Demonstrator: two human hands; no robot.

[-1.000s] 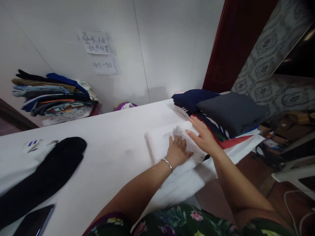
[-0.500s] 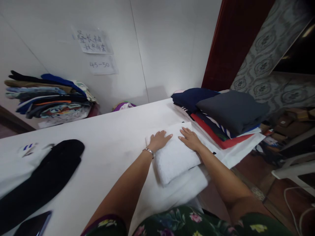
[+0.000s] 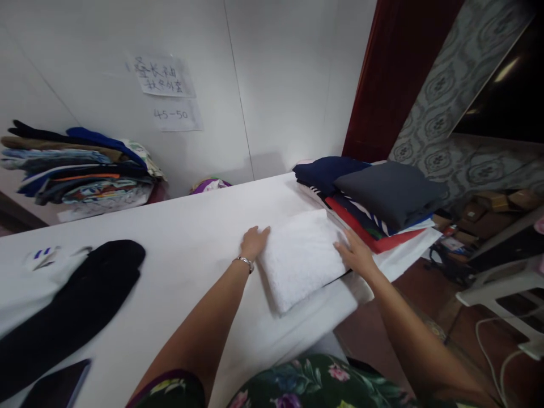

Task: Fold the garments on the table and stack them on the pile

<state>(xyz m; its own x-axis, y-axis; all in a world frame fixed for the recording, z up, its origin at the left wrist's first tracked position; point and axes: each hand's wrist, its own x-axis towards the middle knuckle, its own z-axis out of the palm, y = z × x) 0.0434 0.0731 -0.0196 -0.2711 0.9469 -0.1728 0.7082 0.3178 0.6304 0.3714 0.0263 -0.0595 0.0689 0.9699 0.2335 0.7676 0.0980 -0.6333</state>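
A thick, fuzzy white folded piece of cloth (image 3: 300,260) lies near the front edge of the white table, in front of me. At its left side is my left hand (image 3: 254,243), open, with the thumb apart from the fingers and close to the fold. My right hand (image 3: 356,253) touches the right side, also open, the thumb over the cloth's edge and the fingers stretched forward. Under the cloth, a thin white covering (image 3: 340,309) hangs at the table's front edge.
A stack of folded clothes, with a dark grey garment (image 3: 389,190) on top, stands at the back right. A black-and-white garment (image 3: 97,289) and a phone (image 3: 57,385) lie left. Another clothes pile (image 3: 97,164) is beyond the table. A white stool (image 3: 501,289) stands right.
Both hands have moved apart from the top of the white cloth to its two sides. The cloth has shifted little; my view has turned slightly right.
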